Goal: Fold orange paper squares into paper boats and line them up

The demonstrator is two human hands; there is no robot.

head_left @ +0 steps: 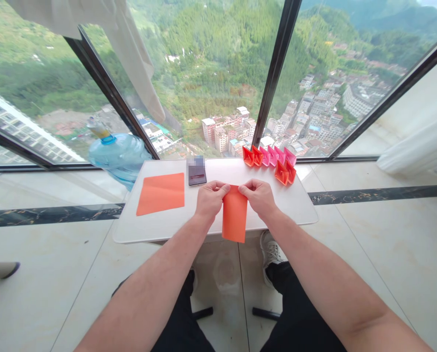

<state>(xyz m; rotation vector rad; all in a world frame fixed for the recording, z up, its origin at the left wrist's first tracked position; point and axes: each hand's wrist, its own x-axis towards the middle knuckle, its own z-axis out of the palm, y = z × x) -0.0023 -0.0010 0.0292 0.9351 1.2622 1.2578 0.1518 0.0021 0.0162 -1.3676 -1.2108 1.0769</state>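
Note:
Between my hands, over the table's near edge, is a folded sheet of orange paper [234,217], a narrow upright strip hanging down past the tabletop. My left hand [211,198] pinches its top left corner between thumb and fingers. At the top right corner, my right hand [259,196] pinches it the same way. Another orange paper sheet [161,194] lies flat on the left of the table. Several folded paper boats stand at the back right: red ones [253,156] and pink ones [277,156] in a row, with more red ones [285,172] in front.
A phone [196,173] stands at the back of the white table [159,230]. Left of the table is a large blue water bottle [119,154], beside the window frame [277,73]. My shoe [271,254] and dark table legs [265,313] are below.

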